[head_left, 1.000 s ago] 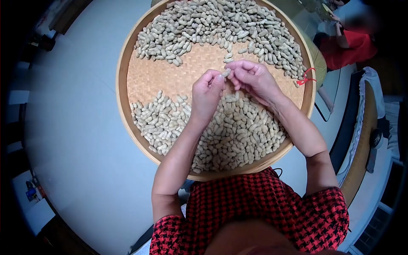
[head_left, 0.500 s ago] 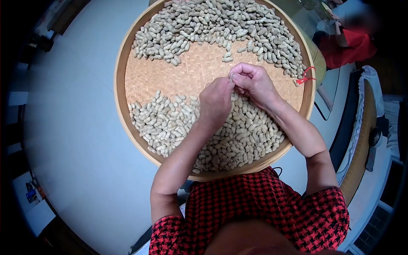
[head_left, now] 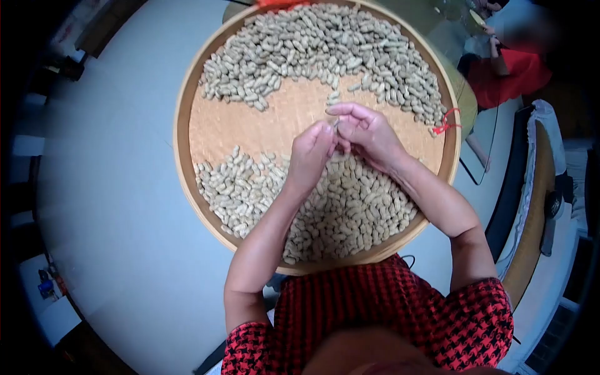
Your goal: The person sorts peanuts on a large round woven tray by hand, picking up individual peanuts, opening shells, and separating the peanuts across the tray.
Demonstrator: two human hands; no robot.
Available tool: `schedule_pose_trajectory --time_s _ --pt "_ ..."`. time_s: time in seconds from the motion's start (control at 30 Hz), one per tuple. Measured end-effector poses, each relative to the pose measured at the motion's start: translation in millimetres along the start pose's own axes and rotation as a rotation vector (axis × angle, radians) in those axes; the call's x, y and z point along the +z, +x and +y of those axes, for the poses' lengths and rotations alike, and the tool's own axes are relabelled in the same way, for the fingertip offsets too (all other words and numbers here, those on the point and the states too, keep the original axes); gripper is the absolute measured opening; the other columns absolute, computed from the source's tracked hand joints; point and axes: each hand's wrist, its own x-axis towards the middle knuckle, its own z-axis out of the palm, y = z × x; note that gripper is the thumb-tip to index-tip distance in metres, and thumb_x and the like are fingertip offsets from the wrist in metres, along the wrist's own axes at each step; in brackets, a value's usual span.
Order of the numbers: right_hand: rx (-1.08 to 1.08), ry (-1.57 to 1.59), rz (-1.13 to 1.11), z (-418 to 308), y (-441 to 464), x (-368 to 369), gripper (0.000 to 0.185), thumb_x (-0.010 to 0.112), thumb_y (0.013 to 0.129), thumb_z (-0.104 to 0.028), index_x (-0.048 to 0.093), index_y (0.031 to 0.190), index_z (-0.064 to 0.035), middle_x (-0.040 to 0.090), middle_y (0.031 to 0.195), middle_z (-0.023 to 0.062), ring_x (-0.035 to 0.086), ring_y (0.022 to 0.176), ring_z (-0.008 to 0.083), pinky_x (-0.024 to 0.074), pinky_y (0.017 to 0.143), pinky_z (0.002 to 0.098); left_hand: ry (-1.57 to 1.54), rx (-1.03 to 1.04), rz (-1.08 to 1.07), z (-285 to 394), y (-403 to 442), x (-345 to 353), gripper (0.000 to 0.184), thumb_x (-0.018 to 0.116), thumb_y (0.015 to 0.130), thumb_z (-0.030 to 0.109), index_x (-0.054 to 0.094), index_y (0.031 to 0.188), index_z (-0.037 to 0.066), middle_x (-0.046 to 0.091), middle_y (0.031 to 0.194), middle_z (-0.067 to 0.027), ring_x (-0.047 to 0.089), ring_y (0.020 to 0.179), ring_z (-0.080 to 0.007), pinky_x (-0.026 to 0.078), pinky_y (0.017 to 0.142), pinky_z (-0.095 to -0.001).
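Peanuts (head_left: 356, 206) lie in the tray (head_left: 182, 131) while my left hand (head_left: 309, 152) and right hand (head_left: 373, 134) pinch a small piece (head_left: 337, 127) (likely a pod, mostly hidden), seemingly close finger-work, the next move calling for steady control.

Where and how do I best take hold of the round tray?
Probably by its raised rim, left and right, coming from outside: it stands up all round, and the peanuts lie mostly far and near, so opposite sides should balance. Avoid the red tie.
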Motion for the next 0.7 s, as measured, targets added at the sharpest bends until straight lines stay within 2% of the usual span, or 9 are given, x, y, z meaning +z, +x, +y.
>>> schedule_pose_trajectory --time_s 0.17,0.23,0.3,0.33,0.37,0.43,0.5,0.57,0.7 --pt "0.049 -0.435 -0.308 -37 37 -9 0.013 0.058 0.084 -0.012 0.057 0.092 -0.0018 0.057 0.079 0.0055 0.053 0.067 0.009 0.0452 0.056 0.0248 0.192 0.04 0.038 -6 3 -19 0.031 0.04 0.095 0.027 0.049 0.075 0.005 0.043 0.061 0.0025 0.039 0.055 -0.0054 0.032 0.05 -0.0198" --pt "-0.218 -0.727 0.002 -88 65 8 0.016 0.059 0.083 -0.015 0.058 0.094 -0.0024 0.058 0.082 0.0058 0.055 0.07 0.0106 0.0466 0.06 0.0255 0.036 0.033 0.182 -7 3 -19 0.031 0.04 0.095 0.027 0.05 0.077 0.005 0.042 0.06 0.003 0.036 0.053 -0.0047 0.029 0.048 -0.0188" --pt "-0.581 -0.785 0.053 -130 116 -11 0.022 0.059 0.082 -0.019 0.061 0.098 -0.0035 0.061 0.084 0.004 0.057 0.072 0.0109 0.0471 0.066 0.0261 0.037 0.032 0.19 -6 3 -18 0.03 0.04 0.096 0.027 0.051 0.079 0.004 0.042 0.06 0.0029 0.035 0.052 -0.0041 0.028 0.047 -0.0185" --pt "-0.453 -0.527 0.085 -142 137 -24 0.023 0.059 0.083 -0.02 0.062 0.097 -0.0028 0.061 0.08 0.0012 0.055 0.069 0.0083 0.0461 0.064 0.0237 0.054 0.068 0.204 -4 3 -17 0.03 0.04 0.096 0.026 0.051 0.08 0.004 0.042 0.061 0.0028 0.035 0.053 -0.0042 0.028 0.047 -0.0187" --pt "-0.443 -0.334 0.116 -158 128 -17 0.04 0.052 0.089 -0.017 0.043 0.121 0.0047 0.061 0.102 0.0142 0.062 0.081 0.0189 0.0489 0.069 0.0267 0.071 0.108 0.218 -3 3 -17 0.029 0.04 0.096 0.026 0.052 0.081 0.004 0.042 0.061 0.0027 0.035 0.053 -0.0043 0.029 0.047 -0.0189" --pt "-0.521 -0.424 0.041 -157 115 -17 0.033 0.052 0.089 -0.015 0.048 0.116 0.0029 0.061 0.098 0.0118 0.06 0.075 0.0145 0.0469 0.061 0.0246 0.051 0.11 0.231 -2 4 -19 0.028 0.041 0.096 0.025 0.052 0.084 0.003 0.042 0.061 0.0025 0.036 0.053 -0.004 0.029 0.047 -0.0185" --pt "-0.514 -0.852 0.04 -137 101 -20 0.021 0.059 0.083 -0.015 0.062 0.099 -0.0032 0.061 0.078 -0.0002 0.055 0.068 0.0071 0.0458 0.064 0.0213 0.074 0.14 0.283 1 5 -22 0.026 0.041 0.096 0.024 0.052 0.085 0.003 0.043 0.061 0.0024 0.036 0.053 -0.0036 0.028 0.047 -0.0176" --pt "-0.416 -0.984 0.031 -104 94 -34 0.018 0.061 0.082 -0.009 0.064 0.098 -0.0012 0.064 0.081 0.004 0.058 0.072 0.0105 0.0478 0.066 0.0263 0.021 0.139 0.29 0 7 -27 0.024 0.041 0.096 0.023 0.052 0.087 0.003 0.043 0.062 0.0027 0.036 0.053 -0.0032 0.028 0.046 -0.0171" --pt "-0.714 -1.706 -0.038 -49 75 -60 0.015 0.064 0.075 -0.007 0.064 0.088 0.0015 0.062 0.082 0.0133 0.058 0.078 0.0263 0.0474 0.073 0.035 -0.025 0.14 0.328 5 5 -29 0.023 0.043 0.095 0.022 0.054 0.087 0.004 0.045 0.062 0.002 0.037 0.053 -0.0046 0.029 0.048 -0.0176"
